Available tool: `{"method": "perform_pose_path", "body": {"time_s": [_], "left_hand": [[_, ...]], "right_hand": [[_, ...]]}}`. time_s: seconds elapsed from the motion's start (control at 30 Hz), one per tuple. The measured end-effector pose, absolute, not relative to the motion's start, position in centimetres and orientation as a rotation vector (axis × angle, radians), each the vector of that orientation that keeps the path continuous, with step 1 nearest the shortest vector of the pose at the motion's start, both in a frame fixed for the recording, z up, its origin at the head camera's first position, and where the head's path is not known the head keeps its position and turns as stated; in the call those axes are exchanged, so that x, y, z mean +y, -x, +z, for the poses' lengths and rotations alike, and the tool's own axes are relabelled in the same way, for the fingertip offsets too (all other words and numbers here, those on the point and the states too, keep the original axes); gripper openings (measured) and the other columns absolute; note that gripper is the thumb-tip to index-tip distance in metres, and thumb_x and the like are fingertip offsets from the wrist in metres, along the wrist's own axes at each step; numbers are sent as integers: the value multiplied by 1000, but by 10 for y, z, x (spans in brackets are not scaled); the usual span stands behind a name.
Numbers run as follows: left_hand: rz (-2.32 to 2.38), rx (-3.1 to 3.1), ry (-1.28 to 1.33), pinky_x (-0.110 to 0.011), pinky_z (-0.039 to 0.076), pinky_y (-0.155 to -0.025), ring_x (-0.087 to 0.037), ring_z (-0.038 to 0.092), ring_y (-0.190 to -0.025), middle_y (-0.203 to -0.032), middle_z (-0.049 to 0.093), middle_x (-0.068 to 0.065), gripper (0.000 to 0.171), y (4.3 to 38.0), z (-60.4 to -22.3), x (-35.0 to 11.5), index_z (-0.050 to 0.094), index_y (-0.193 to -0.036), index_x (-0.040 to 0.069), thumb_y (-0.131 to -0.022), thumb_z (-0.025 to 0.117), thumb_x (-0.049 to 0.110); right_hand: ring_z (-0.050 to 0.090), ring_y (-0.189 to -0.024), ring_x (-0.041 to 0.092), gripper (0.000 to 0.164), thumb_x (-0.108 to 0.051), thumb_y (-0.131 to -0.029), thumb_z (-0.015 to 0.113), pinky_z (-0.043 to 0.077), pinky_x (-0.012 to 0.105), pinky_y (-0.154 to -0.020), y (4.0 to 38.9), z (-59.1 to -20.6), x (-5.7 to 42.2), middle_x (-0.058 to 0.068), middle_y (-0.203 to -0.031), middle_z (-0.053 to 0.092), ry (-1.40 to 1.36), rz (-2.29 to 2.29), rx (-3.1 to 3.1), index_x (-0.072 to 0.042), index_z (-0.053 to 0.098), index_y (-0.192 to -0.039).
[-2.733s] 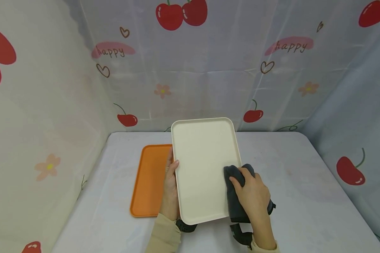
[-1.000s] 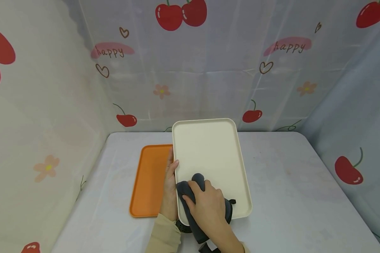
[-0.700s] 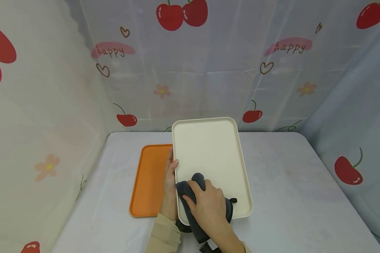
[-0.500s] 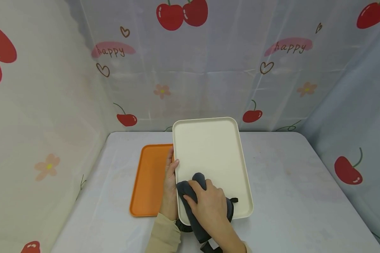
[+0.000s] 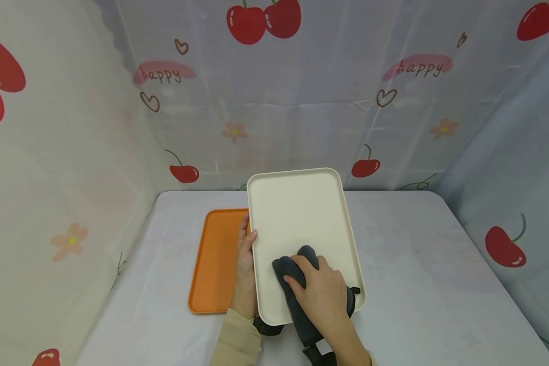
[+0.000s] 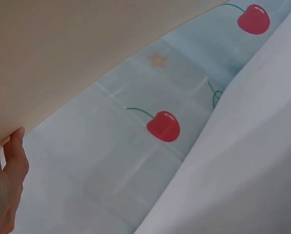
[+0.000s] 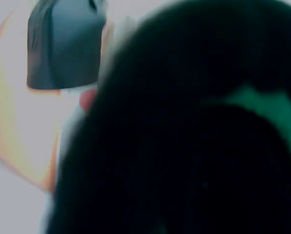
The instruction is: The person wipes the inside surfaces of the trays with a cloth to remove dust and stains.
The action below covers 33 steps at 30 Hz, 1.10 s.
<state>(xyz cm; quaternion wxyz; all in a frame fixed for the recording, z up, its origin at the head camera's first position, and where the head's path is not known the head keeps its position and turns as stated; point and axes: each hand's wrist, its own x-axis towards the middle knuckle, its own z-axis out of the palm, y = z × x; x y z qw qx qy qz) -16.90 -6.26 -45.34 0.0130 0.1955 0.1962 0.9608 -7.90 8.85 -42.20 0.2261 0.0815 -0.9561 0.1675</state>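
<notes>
A cream rectangular tray [image 5: 297, 213] is held tilted up above the table by my left hand [image 5: 245, 272], which grips its left edge with the thumb at the rim. The left wrist view shows the tray's underside [image 6: 62, 44] and fingertips [image 6: 18, 146] against its edge. My right hand [image 5: 322, 292] clutches a bunched dark grey cloth [image 5: 287, 274] and presses it on the lower part of the tray. In the right wrist view the cloth [image 7: 65, 48] appears at upper left; a large dark blurred shape covers most of that view.
An orange tray [image 5: 215, 264] lies flat on the white table [image 5: 421, 274], partly behind the left hand and cream tray. Patterned curtains [image 5: 297, 127] hang behind the table and along both sides.
From the tray's lower right, my right hand had brought the cloth to its lower left corner; now both have shifted back rightward and slightly up. The left hand and tray stay nearly still.
</notes>
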Motion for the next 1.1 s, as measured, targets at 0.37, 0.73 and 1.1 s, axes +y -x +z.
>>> {"method": "perform_pose_path", "body": {"time_s": [0.37, 0.73, 1.1], "left_hand": [[3022, 525, -538, -29, 56, -90, -18, 68, -105, -119, 66, -5, 57, 168, -451, -64, 55, -130, 18, -101, 14, -7], [3048, 493, -469, -29, 57, -88, -18, 68, -104, -118, 67, -4, 59, 169, -451, -65, 60, -127, 18, -100, 14, -8], [3027, 502, -518, -30, 56, -90, -18, 67, -107, -122, 66, -3, 58, 170, -452, -66, 57, -130, 19, -100, 14, -7]], "right_hand": [[52, -52, 23, 43, -35, -75, 84, 36, 31, -43, 82, -421, 131, 15, -81, 63, -14, 516, -2643, -17, 71, -112], [52, -49, 26, 43, -34, -81, 79, 36, 33, -40, 80, -419, 160, 22, -84, 63, 146, 532, -2703, -11, 69, -117], [58, -56, 31, 42, -35, -84, 75, 41, 39, -42, 80, -423, 159, 25, -90, 65, 183, 581, -2725, -10, 67, -117]]}}
